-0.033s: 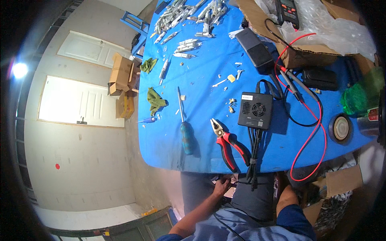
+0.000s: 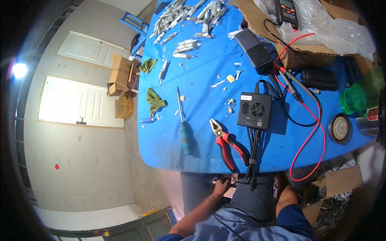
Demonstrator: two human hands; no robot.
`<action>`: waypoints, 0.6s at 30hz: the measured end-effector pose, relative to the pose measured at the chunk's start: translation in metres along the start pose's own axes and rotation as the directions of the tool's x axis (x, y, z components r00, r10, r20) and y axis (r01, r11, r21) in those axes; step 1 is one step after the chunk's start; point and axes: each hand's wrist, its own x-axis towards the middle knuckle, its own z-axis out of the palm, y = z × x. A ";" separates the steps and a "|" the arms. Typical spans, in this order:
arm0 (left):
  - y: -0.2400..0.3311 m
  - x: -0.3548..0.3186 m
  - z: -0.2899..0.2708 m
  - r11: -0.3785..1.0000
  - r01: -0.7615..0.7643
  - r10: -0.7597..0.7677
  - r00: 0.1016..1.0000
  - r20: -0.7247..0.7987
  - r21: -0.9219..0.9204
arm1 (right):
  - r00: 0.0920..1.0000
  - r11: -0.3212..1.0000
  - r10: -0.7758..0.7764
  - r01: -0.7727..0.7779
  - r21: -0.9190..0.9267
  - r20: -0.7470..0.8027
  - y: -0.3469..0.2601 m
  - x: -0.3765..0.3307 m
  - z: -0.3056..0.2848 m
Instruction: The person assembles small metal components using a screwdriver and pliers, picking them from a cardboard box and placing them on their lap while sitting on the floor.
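"Head view, looking down: where are your fingers?"

"My left hand (image 2: 222, 186) is at five o'clock, low between my thighs, past the near edge of the blue-covered surface (image 2: 205, 160). Its fingers seem bent toward something dark, but I can't tell how far they're open or whether they grip it. My right hand is hidden; only my right forearm (image 2: 287, 196) shows, at four o'clock."

"Which tools lie nearest?"

"The red-and-black combination pliers (image 2: 226, 140), also at four o'clock but closer to centre, handles spread and no fingers on them. The teal-handled screwdriver (image 2: 185, 136) lies loose near six o'clock, its shaft toward twelve."

"How far along are you?"

"Partway, I'd judge. Silvery rod-like pieces (image 2: 173, 18) are heaped at twelve o'clock, with a few loose ones (image 2: 187, 45) just below the heap. Small scraps, a yellow one (image 2: 230, 78) among them at one o'clock, look to me like leavings of work done."

"And what's left?"

"I can't count it. Nothing marks finished pieces from waiting ones, and whatever is by my left fingers is too hidden to name. At three o'clock I see no fingers on the fan-vented black box (image 2: 250, 116) or the red test lead (image 2: 324, 138), nor at one o'clock on the multimeter (image 2: 286, 14)."
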 end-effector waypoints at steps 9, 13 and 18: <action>0.057 -0.004 0.037 0.886 -0.147 0.128 0.989 0.073 0.439 | 0.999 0.999 -0.038 0.038 -0.011 0.001 -0.018 -0.025 -0.003; 0.018 0.000 0.018 0.944 -0.200 0.190 0.980 0.063 0.264 | 0.999 0.998 -0.053 0.053 -0.015 -0.001 -0.015 -0.051 -0.012; 0.034 -0.007 0.015 0.918 -0.049 0.070 0.997 -0.040 0.395 | 0.996 0.995 -0.090 0.090 -0.037 0.005 -0.015 -0.100 -0.012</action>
